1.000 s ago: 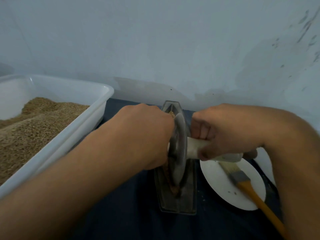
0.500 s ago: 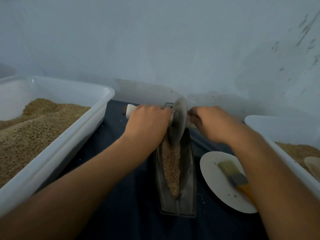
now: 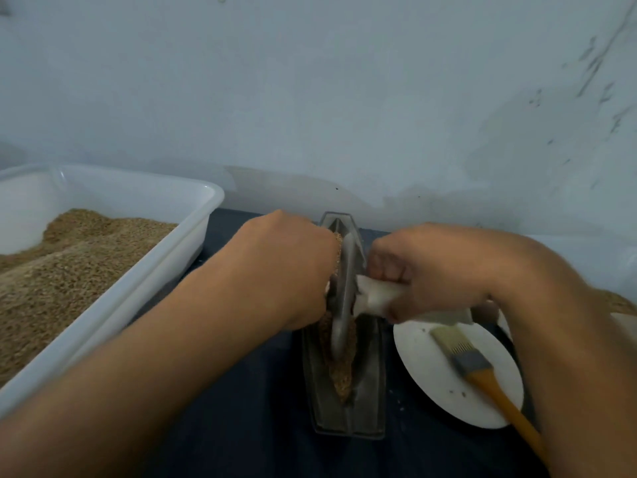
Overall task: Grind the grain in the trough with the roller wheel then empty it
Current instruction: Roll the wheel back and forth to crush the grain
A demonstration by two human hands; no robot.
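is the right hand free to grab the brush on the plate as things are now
Probably not at once: the right hand grips the roller handle. The brush lies uncovered on the plate just below, so letting go clears the way.

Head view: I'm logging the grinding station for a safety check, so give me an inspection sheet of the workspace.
Surface: dark cloth, a few stray specks beside the trough.
Job's things: roller wheel upright in the metal trough, grain along its groove.
Clutter: brush lying on a white plate; white tub of grain at left.
Hands: left hand and right hand each grip the wheel's axle handle.
Cables: nothing seen.
Surroundings: scuffed pale wall.
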